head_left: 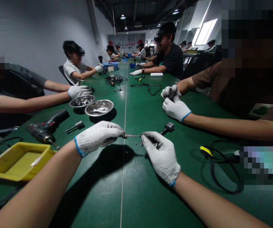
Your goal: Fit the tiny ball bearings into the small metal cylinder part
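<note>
In the head view, a thin metal rod [134, 136] spans the gap between my two gloved hands, above the table's centre line. My left hand [100, 136] is closed in a pinch at its left end, where a small thicker piece shows at the fingertips. Closed on the opposite end is my right hand [161, 153]; a bit of metal glints among its curled fingers, too hidden to name. A small ring-like part [136, 143] lies on the table below the rod. Just beyond my right hand rests a metal cylinder with a dark shaft [168, 127].
Left of my hands are a cordless drill [43, 128], a yellow bin [20, 172], a cylinder with a rod [76, 126] and two metal bowls [99, 108] holding small parts. A looped black cable [212, 171] lies right. Co-workers' gloved hands [176, 107] work along the green table [98, 202].
</note>
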### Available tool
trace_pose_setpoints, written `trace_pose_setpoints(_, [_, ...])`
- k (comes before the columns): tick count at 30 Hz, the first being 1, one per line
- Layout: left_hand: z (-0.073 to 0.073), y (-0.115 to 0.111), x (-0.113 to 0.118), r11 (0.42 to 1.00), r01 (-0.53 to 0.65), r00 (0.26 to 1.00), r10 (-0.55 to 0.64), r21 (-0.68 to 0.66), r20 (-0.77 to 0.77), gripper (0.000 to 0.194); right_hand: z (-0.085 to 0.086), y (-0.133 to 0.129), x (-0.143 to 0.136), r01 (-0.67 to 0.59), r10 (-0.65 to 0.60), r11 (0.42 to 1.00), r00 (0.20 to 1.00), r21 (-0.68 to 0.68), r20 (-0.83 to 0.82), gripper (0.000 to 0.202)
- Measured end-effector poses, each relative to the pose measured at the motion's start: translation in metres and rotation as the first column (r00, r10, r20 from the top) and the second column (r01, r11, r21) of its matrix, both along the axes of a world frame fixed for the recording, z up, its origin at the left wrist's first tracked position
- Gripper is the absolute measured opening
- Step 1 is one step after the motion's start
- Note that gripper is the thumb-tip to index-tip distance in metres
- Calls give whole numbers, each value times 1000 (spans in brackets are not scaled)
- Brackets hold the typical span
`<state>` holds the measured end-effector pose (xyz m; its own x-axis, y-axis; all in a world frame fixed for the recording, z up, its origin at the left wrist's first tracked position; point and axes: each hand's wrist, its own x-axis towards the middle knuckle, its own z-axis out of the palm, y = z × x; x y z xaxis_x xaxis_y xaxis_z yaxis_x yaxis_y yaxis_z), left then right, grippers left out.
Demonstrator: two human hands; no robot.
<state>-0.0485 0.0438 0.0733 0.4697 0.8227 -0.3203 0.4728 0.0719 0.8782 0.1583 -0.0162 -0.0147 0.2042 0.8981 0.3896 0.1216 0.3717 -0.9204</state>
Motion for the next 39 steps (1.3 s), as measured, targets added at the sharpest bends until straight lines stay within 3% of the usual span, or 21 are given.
trace_pose_setpoints(3, [-3,4,-4,1000,-3,1000,3,22,-22,34,0,1,1,26,-26,999,999,-26,-30,27])
trace_pose_setpoints(6, [-12,11,-8,977,-126,978,151,171,-144,31,-2,3,2,64,-68,996,995,-60,-67,31])
trace_pose_setpoints(8, [-20,16,-11,904,-170,872,323,392,-367,31,-3,4,2,67,-71,996,995,-60,-66,32])
trace_pose_setpoints(10, [-28,19,-11,829,-66,686,443,556,-578,35,-4,3,1,49,-52,998,998,-48,-47,32])
trace_pose_setpoints(12, [-35,20,-10,813,51,561,457,580,-690,41,-5,3,1,20,-21,999,999,-36,-25,30])
trace_pose_setpoints(15, [-39,15,-5,834,123,501,416,538,-759,44,-4,1,1,-17,17,1000,1000,-26,-1,28])
trace_pose_setpoints(17, [-40,10,0,807,153,468,449,570,-761,42,-4,1,1,-25,25,999,1000,-25,15,29])
trace_pose_setpoints(19, [-40,3,6,721,194,502,510,665,-699,38,-4,1,2,-30,31,999,999,-24,29,30])
trace_pose_setpoints(21, [-39,-5,15,608,222,673,470,762,-571,33,-4,0,1,-44,45,999,998,-23,44,30])
trace_pose_setpoints(23, [-38,-15,24,562,185,881,269,806,-389,26,-3,0,1,-61,62,998,996,-17,59,30])
trace_pose_setpoints(25, [-38,-25,32,581,96,978,94,808,-184,21,-3,-1,1,-65,65,998,995,-2,70,31])
trace_pose_setpoints(29, [-36,-37,44,610,-5,1000,16,792,-5,14,-2,-1,1,-64,62,998,995,29,83,33])
trace_pose_setpoints(39, [-43,-30,43,585,-54,998,9,809,60,11,-4,-2,1,-109,108,994,989,10,98,35])
